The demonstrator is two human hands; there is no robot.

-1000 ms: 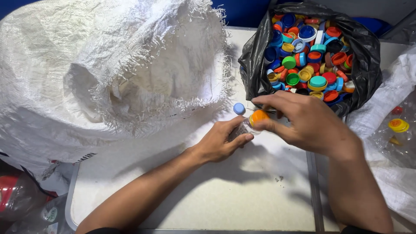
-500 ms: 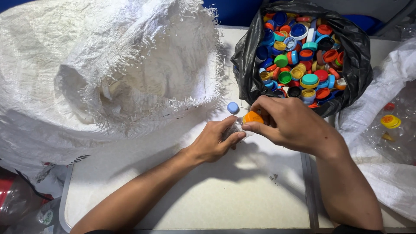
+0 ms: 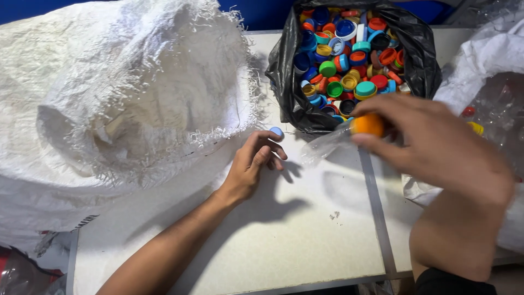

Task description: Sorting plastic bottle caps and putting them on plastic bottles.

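My right hand [image 3: 436,147] is raised above the table and grips a small crumpled clear plastic bottle [image 3: 326,146] at its orange cap [image 3: 368,124]. The bottle's body hangs down to the left of the hand. My left hand [image 3: 255,159] rests on the white table [image 3: 284,240] with its fingers loosely bent and nothing in them. A light blue cap [image 3: 277,131] lies on the table just beyond its fingertips. Behind both hands stands an open black bag [image 3: 284,93] holding several coloured bottle caps [image 3: 349,60].
A big white woven sack [image 3: 120,98] with a frayed mouth fills the left half of the table. White and clear plastic bags [image 3: 491,82] with bottles lie at the right edge. A seam [image 3: 376,218] runs down the table.
My left hand has let go of the bottle and stayed low on the table. My right hand has lifted the bottle by its orange cap, up and to the right.
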